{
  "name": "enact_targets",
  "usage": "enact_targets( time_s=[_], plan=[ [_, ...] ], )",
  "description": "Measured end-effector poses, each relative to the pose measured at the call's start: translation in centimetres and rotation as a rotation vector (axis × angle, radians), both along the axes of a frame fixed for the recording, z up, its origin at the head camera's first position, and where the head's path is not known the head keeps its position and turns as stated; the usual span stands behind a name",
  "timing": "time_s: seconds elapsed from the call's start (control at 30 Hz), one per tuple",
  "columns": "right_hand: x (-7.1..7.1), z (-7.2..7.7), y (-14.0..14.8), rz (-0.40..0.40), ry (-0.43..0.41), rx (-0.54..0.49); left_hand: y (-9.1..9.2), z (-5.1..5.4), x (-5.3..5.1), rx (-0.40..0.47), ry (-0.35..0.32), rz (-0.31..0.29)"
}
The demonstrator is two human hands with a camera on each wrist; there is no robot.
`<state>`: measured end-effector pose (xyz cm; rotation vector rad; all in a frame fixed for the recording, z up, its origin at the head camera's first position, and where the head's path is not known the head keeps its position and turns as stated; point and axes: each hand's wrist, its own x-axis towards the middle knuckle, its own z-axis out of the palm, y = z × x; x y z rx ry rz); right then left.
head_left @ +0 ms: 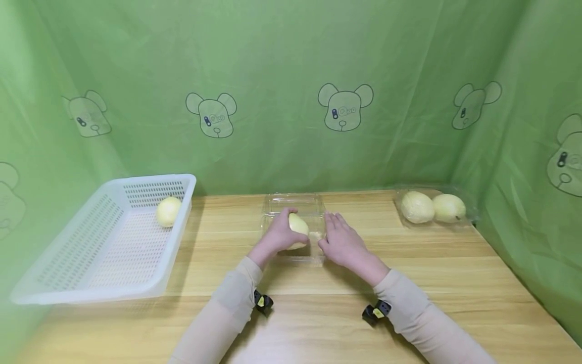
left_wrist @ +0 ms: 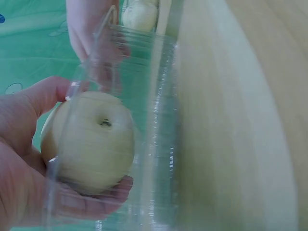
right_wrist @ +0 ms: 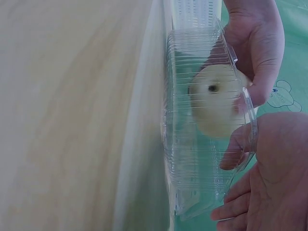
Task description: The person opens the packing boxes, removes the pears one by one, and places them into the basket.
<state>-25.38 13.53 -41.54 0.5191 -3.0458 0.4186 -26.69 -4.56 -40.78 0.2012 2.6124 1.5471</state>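
A clear plastic clamshell box [head_left: 313,259] lies on the table in front of me, its lid folded back towards the curtain. My left hand [head_left: 278,233] grips a pale yellow pear [head_left: 298,230] inside the box, thumb on one side and fingers on the other. In the left wrist view the pear [left_wrist: 91,144] shows its dimpled end through the clear wall. At the box's right end is my right hand [head_left: 344,241]. Its thumb shows through the plastic in the right wrist view, with the fingers [right_wrist: 236,207] outside, holding that end wall between them.
On the left stands a white slotted plastic basket [head_left: 170,263] with one pear [head_left: 168,212] at its far right side. Another clear box [head_left: 402,191] at the back right holds two pears [head_left: 449,208]. A green curtain [head_left: 282,50] surrounds the wooden table [head_left: 454,283].
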Motion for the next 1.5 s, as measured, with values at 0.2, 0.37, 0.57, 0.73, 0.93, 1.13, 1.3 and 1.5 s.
enact_targets(
  time_s=[0.2, 0.37, 0.57, 0.73, 0.93, 1.13, 1.3, 1.5],
  plan=[
    [-0.2, -0.2, 0.1, -0.004, 0.002, -0.001, -0.7, 1.1, 0.2, 0.039, -0.008, -0.001],
    [-0.4, -0.4, 0.1, -0.006, 0.011, 0.002, -1.2, 2.0, 0.3, 0.026, 0.0, 0.006],
    [-0.4, -0.4, 0.1, -0.003, 0.009, 0.002, -1.8, 2.7, 0.4, 0.016, 0.033, 0.018],
    [-0.3, -0.5, 0.1, 0.001, 0.013, -0.004, -2.4, 3.4, 0.4, 0.043, 0.046, 0.031],
    [-0.3, -0.5, 0.1, 0.005, 0.014, -0.011, -3.2, 4.2, 0.4, 0.099, 0.042, 0.053],
    [-0.3, -0.5, 0.1, 0.007, 0.007, -0.003, -4.1, 4.9, 0.4, 0.127, 0.04, 0.072],
    [-0.2, -0.4, 0.1, 0.005, 0.001, -0.01, -4.8, 5.4, 0.5, 0.152, 0.035, 0.083],
    [-0.3, -0.4, 0.1, 0.005, 0.001, -0.007, -5.8, 5.9, 0.5, 0.177, 0.045, 0.096]
  ],
)
